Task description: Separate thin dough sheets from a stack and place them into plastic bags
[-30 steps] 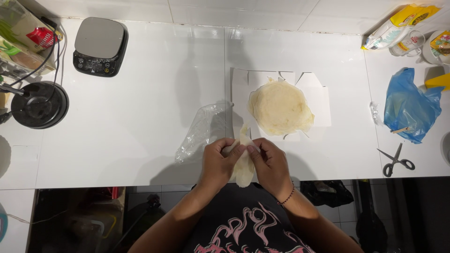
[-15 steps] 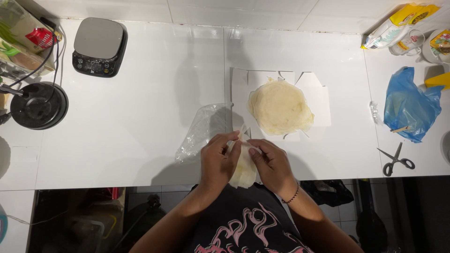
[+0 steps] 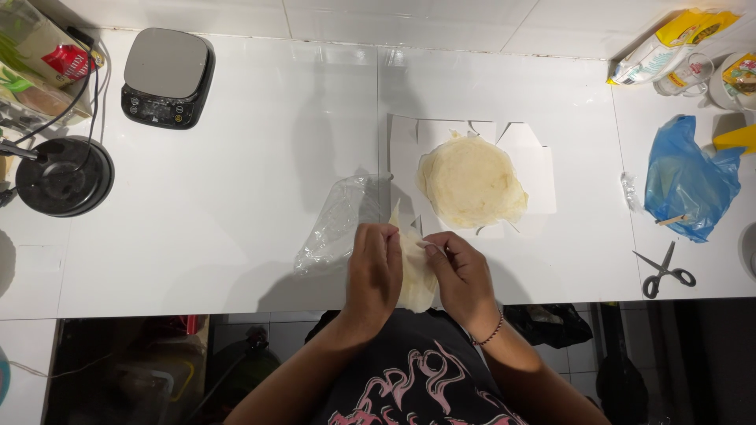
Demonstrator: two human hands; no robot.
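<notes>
Both the left hand (image 3: 373, 269) and the right hand (image 3: 461, 273) pinch their fingers closed on a thin pale wrapper sheet (image 3: 413, 271) at the worktop (image 3: 236, 197) edge, with a clear plastic bag (image 3: 335, 224) just left of them and a stack of wrappers (image 3: 471, 182) just beyond.

Single head-worn view, looking almost straight down from above the person onto a white counter (image 3: 236, 197). The counter's far edge and the tiled wall lie along the top of the frame; the near edge crosses the lower third, with the person's torso and the dark floor space below it. Both hands, the left hand (image 3: 374, 271) and the right hand (image 3: 461, 275), sit low and central, close to the lens. The view reaches from the kitchen scale (image 3: 167, 75) at upper left to the scissors (image 3: 663, 271) at right.
</notes>
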